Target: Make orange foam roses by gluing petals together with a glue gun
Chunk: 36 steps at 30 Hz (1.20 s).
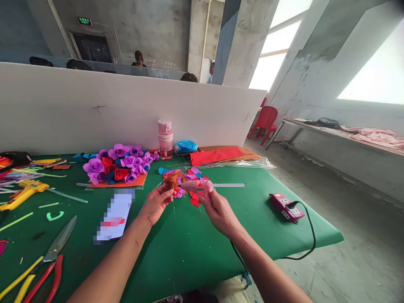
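Pinched in the fingers of my left hand [157,205] is a brown paper flower [171,181], held above the table. My right hand [220,211] is closed around a pink glue gun [197,186], its nozzle pointing left at the flower and close to it; whether they touch I cannot tell. A clear glue stick [232,185] appears to extend right from behind the gun. Beneath and behind both hands lies a loose pile of coloured paper petals [196,202], partly covered by the gun and fingers.
Finished purple and red paper flowers [121,166] sit on an orange sheet at the back left. A phone [115,214], scissors [59,242] and a yellow glue gun [27,193] lie left. A pink bottle [165,141] stands behind. At right is a power strip [285,207] with a black cord.
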Motion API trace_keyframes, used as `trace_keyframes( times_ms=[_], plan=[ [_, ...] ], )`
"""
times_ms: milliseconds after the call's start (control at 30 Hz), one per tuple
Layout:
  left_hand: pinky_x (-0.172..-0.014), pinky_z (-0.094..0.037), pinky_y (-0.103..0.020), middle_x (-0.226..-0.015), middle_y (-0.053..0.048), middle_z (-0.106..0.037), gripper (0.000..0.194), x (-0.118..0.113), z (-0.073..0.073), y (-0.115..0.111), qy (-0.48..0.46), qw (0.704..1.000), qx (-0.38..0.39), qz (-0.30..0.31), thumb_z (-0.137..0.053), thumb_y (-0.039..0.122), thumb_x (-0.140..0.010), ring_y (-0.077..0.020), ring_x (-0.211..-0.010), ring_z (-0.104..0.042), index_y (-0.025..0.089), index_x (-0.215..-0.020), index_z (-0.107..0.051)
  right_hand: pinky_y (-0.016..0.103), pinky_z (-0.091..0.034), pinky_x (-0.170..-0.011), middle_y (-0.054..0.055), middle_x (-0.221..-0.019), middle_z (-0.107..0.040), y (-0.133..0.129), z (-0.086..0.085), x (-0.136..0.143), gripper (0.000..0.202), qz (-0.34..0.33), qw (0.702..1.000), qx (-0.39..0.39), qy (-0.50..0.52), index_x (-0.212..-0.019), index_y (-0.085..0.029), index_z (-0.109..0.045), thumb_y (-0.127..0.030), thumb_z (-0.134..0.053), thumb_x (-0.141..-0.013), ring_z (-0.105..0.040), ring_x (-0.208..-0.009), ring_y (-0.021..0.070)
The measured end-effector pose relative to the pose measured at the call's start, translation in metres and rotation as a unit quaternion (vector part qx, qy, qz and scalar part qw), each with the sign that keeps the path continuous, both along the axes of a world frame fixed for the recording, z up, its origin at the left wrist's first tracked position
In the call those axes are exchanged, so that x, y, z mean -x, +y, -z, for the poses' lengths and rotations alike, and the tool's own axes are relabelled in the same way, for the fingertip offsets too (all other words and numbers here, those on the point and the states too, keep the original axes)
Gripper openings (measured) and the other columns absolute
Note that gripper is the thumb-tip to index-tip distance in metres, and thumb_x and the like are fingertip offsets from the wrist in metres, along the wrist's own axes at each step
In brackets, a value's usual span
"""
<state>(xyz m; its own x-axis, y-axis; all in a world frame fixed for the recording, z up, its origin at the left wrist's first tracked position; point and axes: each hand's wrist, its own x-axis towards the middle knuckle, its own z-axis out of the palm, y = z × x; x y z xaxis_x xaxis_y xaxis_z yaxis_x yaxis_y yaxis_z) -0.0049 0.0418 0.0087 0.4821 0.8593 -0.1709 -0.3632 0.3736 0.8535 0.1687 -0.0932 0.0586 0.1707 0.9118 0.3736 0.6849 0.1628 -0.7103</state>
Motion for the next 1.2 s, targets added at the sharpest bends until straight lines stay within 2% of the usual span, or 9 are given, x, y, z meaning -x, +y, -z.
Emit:
trace_keyframes(
  times_ms=[267,567,733,967,1200],
  plan=[
    [-0.058,-0.044,-0.019,-0.075,-0.005,-0.070,0.028,-0.0006,-0.0033,-0.0010,0.000,1.000,0.004,-0.005,-0.082,0.019,-0.058,-0.0065,-0.059,-0.054,0.013,-0.084,-0.072,0.026,-0.045,-0.061,0.006,-0.080,-0.065,0.0050,0.0035,0.0020,0.033,0.019,0.999,0.004,-0.032,-0.118,-0.015,-0.050,-0.031,-0.037,-0.093,-0.061,-0.069,0.0191],
    [-0.056,-0.043,-0.018,-0.073,-0.004,-0.069,0.030,-0.0002,-0.0020,-0.0019,0.006,1.000,-0.010,-0.003,-0.084,0.022,-0.057,-0.0055,-0.056,-0.051,0.013,-0.084,-0.073,0.023,-0.037,-0.051,0.000,-0.066,-0.059,0.0087,0.0072,0.0001,0.025,0.031,0.999,-0.029,-0.014,-0.105,-0.017,-0.055,-0.033,-0.041,-0.092,-0.053,-0.054,0.0152],
    [-0.056,-0.043,-0.018,-0.074,-0.004,-0.069,0.032,-0.0010,-0.0047,-0.0029,0.003,1.000,-0.004,-0.002,-0.084,0.022,-0.056,-0.0052,-0.055,-0.051,0.013,-0.085,-0.072,0.023,-0.039,-0.053,0.002,-0.071,-0.061,0.0087,0.0058,0.0000,0.029,0.036,0.999,-0.030,-0.013,-0.111,-0.017,-0.054,-0.033,-0.040,-0.092,-0.055,-0.058,0.0162],
    [-0.058,-0.044,-0.019,-0.076,-0.005,-0.070,0.028,-0.0002,-0.0069,-0.0040,0.006,1.000,0.004,-0.001,-0.082,0.019,-0.059,-0.0056,-0.057,-0.053,0.012,-0.084,-0.072,0.025,-0.041,-0.057,0.004,-0.074,-0.064,0.0085,0.0041,0.0011,0.027,0.032,0.999,-0.018,-0.032,-0.109,-0.017,-0.054,-0.030,-0.040,-0.091,-0.056,-0.061,0.0170],
    [-0.058,-0.043,-0.019,-0.075,-0.003,-0.069,0.027,-0.0003,-0.0062,-0.0036,0.007,1.000,0.000,0.003,-0.082,0.019,-0.060,-0.0050,-0.056,-0.052,0.013,-0.084,-0.072,0.024,-0.039,-0.054,0.003,-0.068,-0.062,0.0099,0.0059,0.0044,0.028,0.027,0.998,-0.011,-0.055,-0.112,-0.017,-0.053,-0.029,-0.039,-0.090,-0.057,-0.057,0.0178]
  ],
)
